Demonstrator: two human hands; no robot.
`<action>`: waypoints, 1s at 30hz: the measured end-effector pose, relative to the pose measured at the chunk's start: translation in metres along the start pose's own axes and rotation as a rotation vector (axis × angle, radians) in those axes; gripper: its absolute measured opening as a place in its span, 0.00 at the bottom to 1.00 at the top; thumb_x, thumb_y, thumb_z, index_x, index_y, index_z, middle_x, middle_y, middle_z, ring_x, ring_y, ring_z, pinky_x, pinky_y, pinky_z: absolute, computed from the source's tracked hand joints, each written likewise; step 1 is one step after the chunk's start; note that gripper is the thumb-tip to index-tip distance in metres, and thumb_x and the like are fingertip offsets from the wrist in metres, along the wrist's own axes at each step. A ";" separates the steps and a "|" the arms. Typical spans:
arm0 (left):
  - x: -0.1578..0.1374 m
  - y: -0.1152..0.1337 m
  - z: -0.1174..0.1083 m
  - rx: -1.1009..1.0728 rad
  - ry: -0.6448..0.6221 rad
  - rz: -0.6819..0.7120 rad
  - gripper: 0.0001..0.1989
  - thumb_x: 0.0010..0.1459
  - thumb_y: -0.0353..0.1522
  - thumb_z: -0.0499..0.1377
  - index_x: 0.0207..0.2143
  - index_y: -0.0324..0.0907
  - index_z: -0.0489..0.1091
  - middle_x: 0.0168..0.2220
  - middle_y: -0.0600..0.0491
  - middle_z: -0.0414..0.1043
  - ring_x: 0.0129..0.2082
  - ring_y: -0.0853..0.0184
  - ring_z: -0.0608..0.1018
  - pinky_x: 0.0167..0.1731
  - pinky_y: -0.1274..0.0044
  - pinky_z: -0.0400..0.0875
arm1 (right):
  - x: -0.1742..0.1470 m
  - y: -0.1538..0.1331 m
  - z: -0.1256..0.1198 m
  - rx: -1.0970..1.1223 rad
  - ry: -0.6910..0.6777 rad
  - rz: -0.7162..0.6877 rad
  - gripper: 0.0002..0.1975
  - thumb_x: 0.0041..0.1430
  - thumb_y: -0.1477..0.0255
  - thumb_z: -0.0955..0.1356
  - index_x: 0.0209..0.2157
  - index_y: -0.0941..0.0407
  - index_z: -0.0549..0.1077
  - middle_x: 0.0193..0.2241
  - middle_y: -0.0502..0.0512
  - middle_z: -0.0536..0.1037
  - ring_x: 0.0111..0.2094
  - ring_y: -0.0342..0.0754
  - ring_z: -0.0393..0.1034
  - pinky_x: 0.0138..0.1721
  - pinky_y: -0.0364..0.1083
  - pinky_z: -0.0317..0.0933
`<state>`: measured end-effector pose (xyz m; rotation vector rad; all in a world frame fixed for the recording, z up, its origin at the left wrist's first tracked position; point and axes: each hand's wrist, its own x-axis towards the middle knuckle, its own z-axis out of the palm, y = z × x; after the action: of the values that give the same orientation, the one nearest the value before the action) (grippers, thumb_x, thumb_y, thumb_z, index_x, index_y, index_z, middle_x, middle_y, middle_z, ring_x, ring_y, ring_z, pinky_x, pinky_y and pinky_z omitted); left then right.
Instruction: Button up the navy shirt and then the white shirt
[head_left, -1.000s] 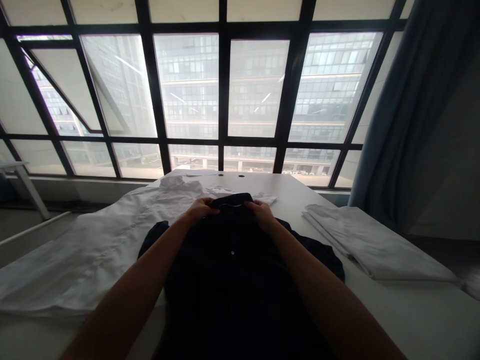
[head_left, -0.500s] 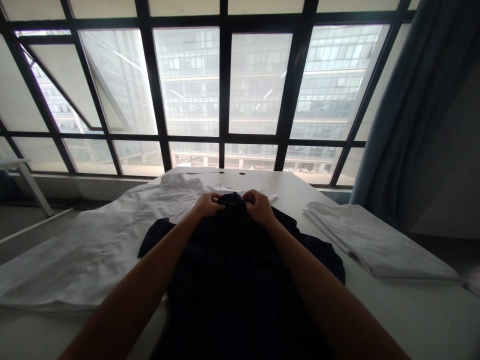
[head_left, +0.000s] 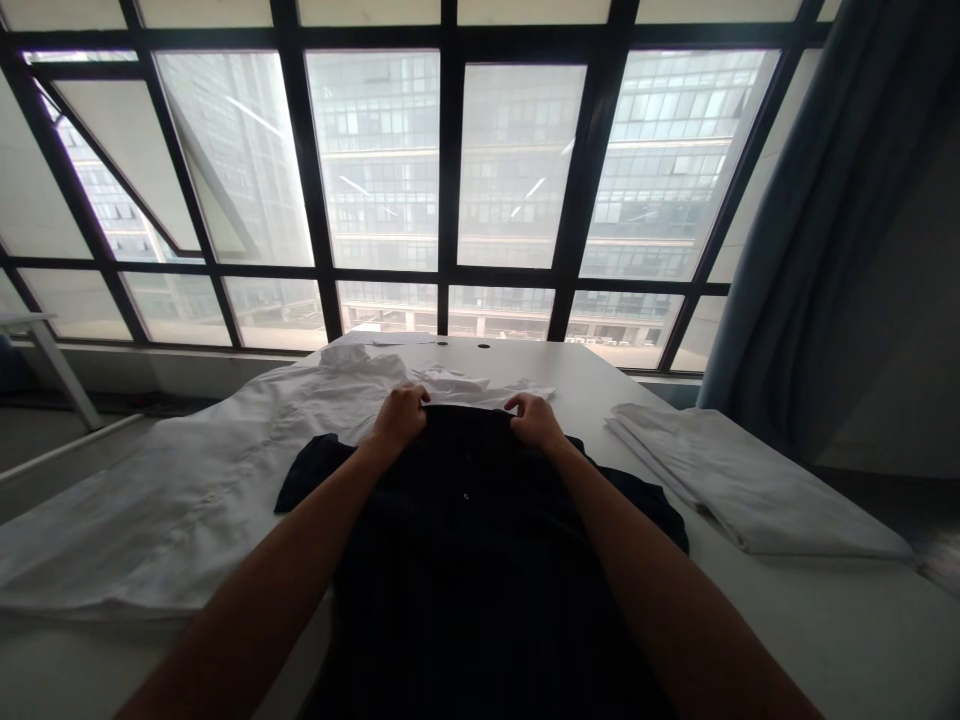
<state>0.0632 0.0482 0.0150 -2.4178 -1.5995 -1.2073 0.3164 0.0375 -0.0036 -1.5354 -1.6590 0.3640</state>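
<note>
A dark navy shirt (head_left: pixel 469 540) lies spread on the white table, its collar end toward the window and a small button showing on its front. My left hand (head_left: pixel 401 415) pinches the left end of the collar edge. The right end of that edge is pinched by my right hand (head_left: pixel 534 418). Between the two hands the collar edge is stretched nearly straight. The short sleeves spread out past my forearms on both sides. Shadow hides most detail in the lower part of the shirt.
A large rumpled white cloth (head_left: pixel 202 480) covers the left of the table (head_left: pixel 810 620). Folded white fabric (head_left: pixel 750 485) lies at the right. Beyond the table stand framed windows (head_left: pixel 386 160), with a blue-grey curtain (head_left: pixel 787 260) on the right.
My hands have moved apart, left hand leftward and right hand rightward. The collar, bunched up between them before, is now drawn flat and wide, and the front button shows.
</note>
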 end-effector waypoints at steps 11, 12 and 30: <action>0.003 0.001 0.018 -0.786 -0.241 -0.466 0.30 0.59 0.30 0.58 0.62 0.39 0.56 0.41 0.46 0.79 0.37 0.63 0.81 0.37 0.73 0.76 | -0.002 -0.027 0.007 0.611 -0.131 0.331 0.22 0.57 0.73 0.66 0.54 0.57 0.62 0.30 0.55 0.79 0.29 0.49 0.76 0.29 0.46 0.70; 0.002 0.000 0.020 -0.802 -0.234 -0.424 0.32 0.58 0.31 0.60 0.63 0.40 0.54 0.45 0.45 0.78 0.40 0.63 0.81 0.39 0.73 0.76 | -0.004 -0.028 0.008 0.594 -0.146 0.294 0.24 0.58 0.73 0.67 0.56 0.56 0.61 0.34 0.56 0.80 0.31 0.48 0.77 0.30 0.45 0.70; -0.055 0.003 0.051 0.098 -0.344 0.117 0.07 0.59 0.30 0.57 0.36 0.41 0.76 0.40 0.47 0.75 0.40 0.60 0.78 0.40 0.73 0.70 | -0.045 -0.039 0.062 -0.508 -0.321 -0.004 0.10 0.54 0.66 0.67 0.30 0.58 0.77 0.35 0.66 0.81 0.38 0.57 0.76 0.35 0.48 0.64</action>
<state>0.0856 0.0237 -0.0523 -2.7214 -1.5169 -0.7066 0.2409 0.0071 -0.0309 -1.9161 -2.1210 0.1995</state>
